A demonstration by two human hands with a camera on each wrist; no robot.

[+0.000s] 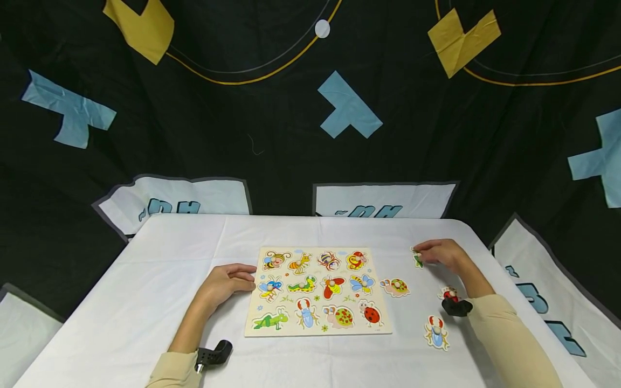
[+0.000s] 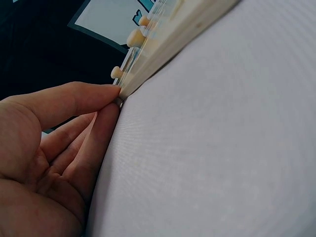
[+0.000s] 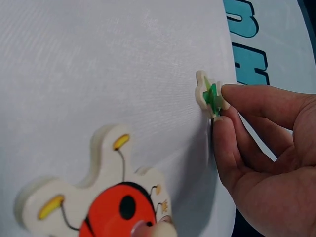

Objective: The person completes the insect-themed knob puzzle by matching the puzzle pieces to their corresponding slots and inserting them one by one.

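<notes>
A pegged wooden insect puzzle board [image 1: 317,299] lies flat on the white table. At its left edge rests my left hand [image 1: 223,288], thumb and finger touching the side; the left wrist view shows this fingertip contact with the board's edge [image 2: 148,74], where small wooden knobs [image 2: 136,38] stand up. To the right of the board, my right hand [image 1: 443,254] pinches a small green puzzle piece [image 3: 211,96] between thumb and fingers, close to the tabletop. The fingers partly hide this piece in the head view.
Right of the board lie a snail piece [image 1: 395,287], a ladybug piece [image 3: 121,207] partly covered by the right wrist device [image 1: 457,307] in the head view, and a beetle piece [image 1: 436,333]. A black patterned cloth [image 1: 286,134] hangs behind the table [image 1: 160,253].
</notes>
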